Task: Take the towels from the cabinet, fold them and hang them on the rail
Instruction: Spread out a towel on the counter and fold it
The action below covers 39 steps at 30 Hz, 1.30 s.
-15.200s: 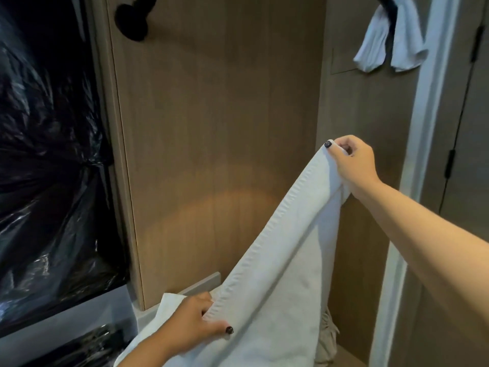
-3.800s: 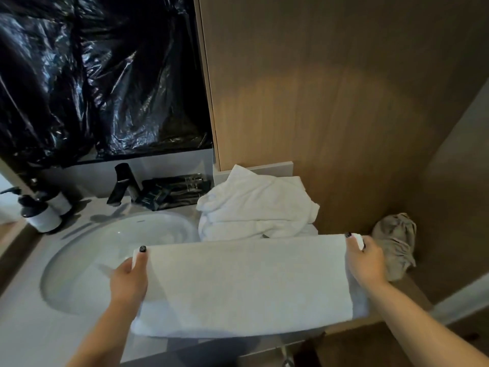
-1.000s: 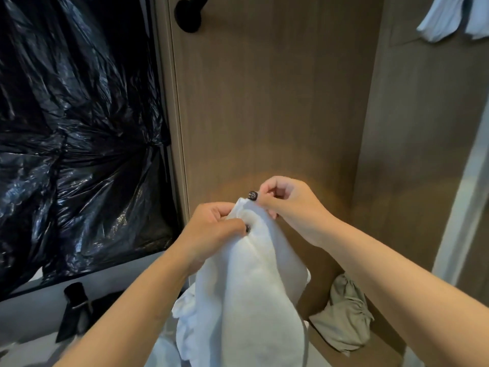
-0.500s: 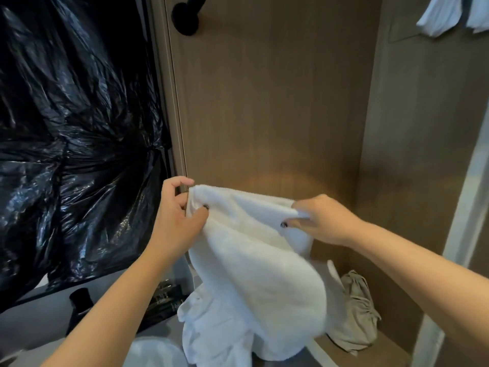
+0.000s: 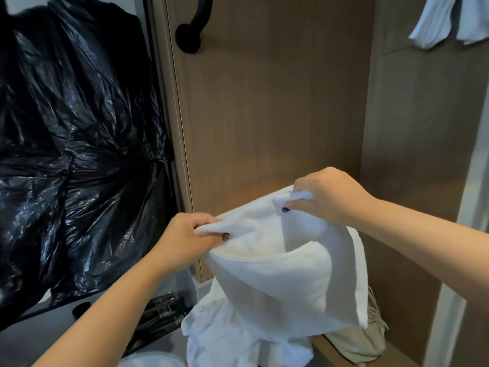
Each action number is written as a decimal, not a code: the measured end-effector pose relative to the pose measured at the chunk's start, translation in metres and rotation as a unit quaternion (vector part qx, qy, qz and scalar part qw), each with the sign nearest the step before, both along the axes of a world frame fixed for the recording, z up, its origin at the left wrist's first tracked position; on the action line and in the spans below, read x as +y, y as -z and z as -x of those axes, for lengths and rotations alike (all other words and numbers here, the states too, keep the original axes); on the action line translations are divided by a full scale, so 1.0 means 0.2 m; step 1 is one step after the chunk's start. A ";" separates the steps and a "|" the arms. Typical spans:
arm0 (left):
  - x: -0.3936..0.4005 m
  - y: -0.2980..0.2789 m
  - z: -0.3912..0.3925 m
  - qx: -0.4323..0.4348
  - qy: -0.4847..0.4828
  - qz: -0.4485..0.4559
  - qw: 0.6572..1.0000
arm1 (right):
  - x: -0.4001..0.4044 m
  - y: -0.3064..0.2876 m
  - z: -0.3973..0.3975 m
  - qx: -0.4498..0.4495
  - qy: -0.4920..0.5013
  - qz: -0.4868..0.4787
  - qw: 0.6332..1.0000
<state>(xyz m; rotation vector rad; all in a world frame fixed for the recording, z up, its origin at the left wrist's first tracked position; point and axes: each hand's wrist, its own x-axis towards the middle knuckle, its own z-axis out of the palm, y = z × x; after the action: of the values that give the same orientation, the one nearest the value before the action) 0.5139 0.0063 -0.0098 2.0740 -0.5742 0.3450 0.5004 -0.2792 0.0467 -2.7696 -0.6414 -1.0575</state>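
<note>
A soft white terry towel (image 5: 285, 276) hangs in mid-air in front of the brown wood-grain wall panel (image 5: 270, 107), held up by both of the person's bare hands. The left hand (image 5: 189, 241) sits at about nine o'clock of the towel's upper edge, its grip clamped on a bunched corner, thumb over the cloth and fingers curled behind. The right hand (image 5: 324, 197) is at about one o'clock and a little higher, its grip pinched on the other top corner. Between the two the top edge sags and slants up from left to right; the cloth is doubled over, and its long axis drops downward from the hands toward six o'clock. Below it a heap of crumpled white towels (image 5: 232, 337) lies on the grey bench (image 5: 39, 337). At nine o'clock crinkled black plastic sheeting (image 5: 74, 144) covers the wall. At one o'clock, high up, pale white cloths (image 5: 449, 19) hang against the side panel. A beige drawstring bag (image 5: 367, 337) lies at five o'clock on a wooden ledge.
</note>
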 end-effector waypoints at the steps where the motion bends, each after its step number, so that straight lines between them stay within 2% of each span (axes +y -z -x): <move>1: 0.00 -0.02 -0.01 -0.027 -0.028 -0.053 0.998 | -0.01 0.00 0.00 -0.013 -0.002 0.008 1.000; 4: -0.04 -0.13 -0.04 -0.064 -0.067 -0.168 0.981 | -0.01 0.01 -0.02 -0.072 -0.034 0.006 0.997; 8: -0.15 -0.26 -0.02 -0.044 0.017 -0.306 0.951 | 0.03 0.01 -0.01 -0.128 -0.128 0.027 0.983; 10: -0.25 -0.30 -0.01 -0.049 0.056 -0.320 0.945 | 0.06 0.01 0.00 -0.143 -0.163 0.039 0.975; 12: -0.33 -0.33 -0.03 -0.044 0.072 -0.304 0.949 | 0.06 0.02 -0.01 -0.128 -0.178 -0.011 0.976; 15: -0.39 -0.35 -0.07 -0.062 0.078 -0.289 0.952 | 0.02 0.06 -0.03 -0.082 -0.184 -0.184 0.962; 18: -0.43 -0.34 -0.09 -0.056 0.072 -0.287 0.953 | -0.03 0.17 -0.03 0.020 -0.141 -0.362 0.921; 23: -0.48 -0.40 -0.12 -0.053 0.047 -0.293 0.954 | -0.06 0.58 0.07 0.217 -0.148 -0.481 0.837; 25: -0.46 -0.45 -0.14 -0.047 0.040 -0.273 0.960 | -0.07 0.76 0.13 0.237 -0.158 -0.480 0.830; 29: -0.44 -0.51 -0.18 -0.046 0.026 -0.277 0.959 | -0.09 0.92 0.19 0.207 -0.162 -0.464 0.846; 31: -0.41 -0.52 -0.20 -0.053 0.002 -0.275 0.960 | -0.11 0.94 0.21 0.229 -0.151 -0.406 0.872; 33: -0.37 -0.54 -0.22 -0.045 -0.016 -0.240 0.970 | -0.13 0.99 0.20 0.236 -0.107 -0.269 0.928; 34: -0.35 -0.55 -0.23 -0.041 -0.021 -0.219 0.975 | -0.14 1.03 0.18 0.189 -0.081 -0.186 0.961; 35: -0.34 -0.56 -0.23 -0.040 -0.027 -0.200 0.979 | -0.15 1.07 0.16 0.106 -0.077 -0.118 0.984; 36: -0.32 -0.57 -0.24 -0.039 -0.036 -0.184 0.981 | -0.14 1.11 0.14 0.014 -0.082 -0.070 0.994; 37: -0.30 -0.58 -0.25 -0.036 -0.044 -0.169 0.984 | -0.12 1.15 0.12 -0.061 -0.096 -0.050 0.992; 39: -0.27 -0.61 -0.25 -0.031 -0.061 -0.139 0.988 | -0.07 1.23 0.12 -0.164 -0.101 -0.078 0.978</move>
<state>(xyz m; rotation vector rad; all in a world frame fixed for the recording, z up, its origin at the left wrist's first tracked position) 0.5639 -0.0481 0.1131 2.3815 -0.5579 0.4210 0.4762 -0.2930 -0.1998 -2.3587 -0.8166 -1.4610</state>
